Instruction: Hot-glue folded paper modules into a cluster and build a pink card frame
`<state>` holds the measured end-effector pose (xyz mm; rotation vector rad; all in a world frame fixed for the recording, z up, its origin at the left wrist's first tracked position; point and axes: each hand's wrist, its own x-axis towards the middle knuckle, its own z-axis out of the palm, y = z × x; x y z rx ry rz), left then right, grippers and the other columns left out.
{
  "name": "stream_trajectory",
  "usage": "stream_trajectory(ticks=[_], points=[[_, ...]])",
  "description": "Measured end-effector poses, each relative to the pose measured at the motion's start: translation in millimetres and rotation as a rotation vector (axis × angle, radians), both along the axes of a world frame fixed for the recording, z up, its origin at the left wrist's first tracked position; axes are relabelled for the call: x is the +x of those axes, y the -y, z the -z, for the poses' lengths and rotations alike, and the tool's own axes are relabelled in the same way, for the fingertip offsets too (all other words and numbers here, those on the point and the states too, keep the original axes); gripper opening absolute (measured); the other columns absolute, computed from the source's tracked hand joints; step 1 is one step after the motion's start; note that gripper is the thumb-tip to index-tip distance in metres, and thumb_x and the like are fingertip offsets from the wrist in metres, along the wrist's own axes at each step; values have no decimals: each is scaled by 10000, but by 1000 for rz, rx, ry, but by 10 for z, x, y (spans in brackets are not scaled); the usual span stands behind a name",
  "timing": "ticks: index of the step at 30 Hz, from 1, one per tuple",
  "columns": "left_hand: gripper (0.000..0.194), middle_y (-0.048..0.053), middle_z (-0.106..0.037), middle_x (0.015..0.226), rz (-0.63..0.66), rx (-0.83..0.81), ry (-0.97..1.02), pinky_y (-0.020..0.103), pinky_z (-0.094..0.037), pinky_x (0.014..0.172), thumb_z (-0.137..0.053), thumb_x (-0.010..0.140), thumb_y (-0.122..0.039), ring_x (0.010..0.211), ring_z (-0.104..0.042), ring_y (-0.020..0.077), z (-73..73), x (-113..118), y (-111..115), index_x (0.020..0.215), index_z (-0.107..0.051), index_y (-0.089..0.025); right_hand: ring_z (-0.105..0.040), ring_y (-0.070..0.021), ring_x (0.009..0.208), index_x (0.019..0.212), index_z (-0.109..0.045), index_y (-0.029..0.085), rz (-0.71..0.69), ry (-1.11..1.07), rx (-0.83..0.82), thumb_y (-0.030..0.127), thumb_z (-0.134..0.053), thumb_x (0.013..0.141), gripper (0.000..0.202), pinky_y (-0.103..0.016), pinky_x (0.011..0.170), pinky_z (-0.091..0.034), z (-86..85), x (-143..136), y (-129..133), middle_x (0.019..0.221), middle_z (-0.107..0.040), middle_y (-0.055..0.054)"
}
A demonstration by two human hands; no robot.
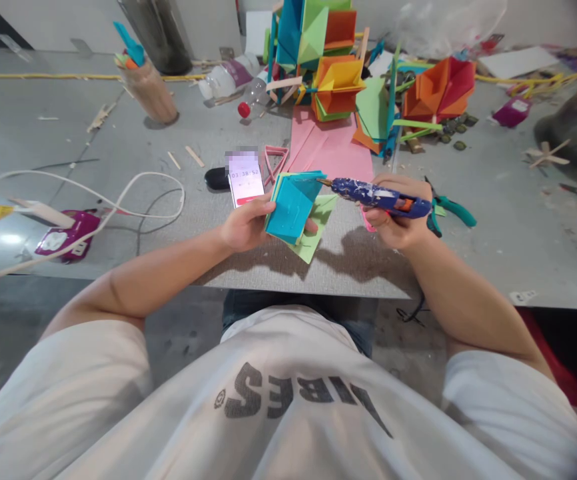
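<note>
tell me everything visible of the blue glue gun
The hot glue gun has a dark blue, plastic-looking body spotted with pale residue, an orange patch toward its rear and a narrow, metallic-looking nozzle. It sits roughly level in the grip of the right hand, above the tabletop, nozzle tip by the edge of the blue folded paper; contact is unclear.

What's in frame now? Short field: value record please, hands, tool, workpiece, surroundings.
left hand: holds folded blue paper
right hand: grips blue glue gun
nozzle: at the blue paper's upper right corner; contact cannot be told
under the blue paper: light green paper
near left hand: phone, display reads 03:38:52
near right hand: teal-handled pliers
ahead: pink sheet, multicoloured folded-paper pieces
far left: wooden cup
</note>
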<state>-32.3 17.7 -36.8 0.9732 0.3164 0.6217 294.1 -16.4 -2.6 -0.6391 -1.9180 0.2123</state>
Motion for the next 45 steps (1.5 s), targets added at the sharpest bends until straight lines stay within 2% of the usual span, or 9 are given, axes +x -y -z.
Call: stream_trajectory(ticks=[7, 10, 14, 18, 23, 27, 33, 39, 45], points=[[709, 212, -944, 1196, -69, -187, 36, 559, -723, 1030, -640, 1002, -555, 1111, -933, 452, -60, 34, -8, 1540, -759, -108, -789, -285, 829, 904, -810, 282, -13, 47, -36, 782, -795, 1053, 521, -439, 704, -593, 12, 64, -33, 956, -824, -97], [629, 161, -952, 1203, -142, -310, 78, 585, -734, 1067, -607, 1005, -516, 1149, -934, 446, -67, 56, -7, 1473, -795, -139, -814, -286, 896, 986, -836, 258, -118, 105, -85, 798, -805, 1051, 544, -436, 775, -649, -15, 29, -6, 1072, -850, -127], [498, 70, -949, 1056, -246, -394, 97, 538, -766, 1002, -599, 1033, -486, 1114, -945, 395, 1, 53, -26, 1379, -826, -209, -767, -217, 834, 1009, -808, 226, -245, 163, -110, 644, -836, 1103, 429, -353, 737, -605, -47, -57, 70, 1069, -829, -113], [396, 74, -950, 1062, -295, -386, 73, 478, -767, 977, -626, 1021, -417, 1049, -949, 351, 29, 35, -36, 1263, -842, -190, -687, -188, 752, 921, -732, 219, -249, 216, -139, 628, -795, 1141, 469, -322, 664, -519, -38, -111, 107, 946, -765, -86], [455, 98, -950, 1064, -240, -412, 72, 550, -770, 1014, -609, 1023, -460, 1180, -938, 425, 15, 26, -43, 1282, -861, -183, -612, -180, 695, 844, -650, 236, -233, 232, -144, 651, -758, 1160, 533, -327, 622, -437, -12, -123, 100, 809, -667, -45], [419, 87, -953, 1058, -268, -391, 88, 539, -765, 1027, -625, 1020, -457, 1168, -942, 408, 55, 25, -48, 1252, -868, -207, -571, -179, 655, 774, -599, 250, -174, 243, -160, 699, -755, 1145, 603, -352, 602, -387, -28, -115, 105, 746, -622, -35], [589, 155, -942, 1344, -182, -376, 50, 697, -661, 1248, -618, 1012, -500, 1408, -862, 501, -14, 40, 3, 1447, -820, -158, -529, -173, 602, 796, -654, 254, -98, 186, -177, 723, -802, 1102, 579, -364, 572, -360, -62, -68, 98, 728, -637, -23], [630, 172, -953, 1227, -112, -349, 45, 619, -713, 1154, -647, 999, -542, 1284, -912, 483, -30, 12, -13, 1463, -805, -145, -490, -198, 595, 732, -588, 277, 22, 142, -149, 819, -868, 997, 665, -400, 577, -355, -31, 9, 34, 672, -557, -14], [621, 157, -953, 1202, -163, -378, 46, 614, -738, 1096, -626, 991, -514, 1278, -913, 485, -51, 65, -10, 1456, -824, -153, -768, -257, 806, 926, -806, 253, -58, 139, -103, 764, -818, 1056, 528, -407, 708, -587, -40, 47, -2, 985, -836, -111]])
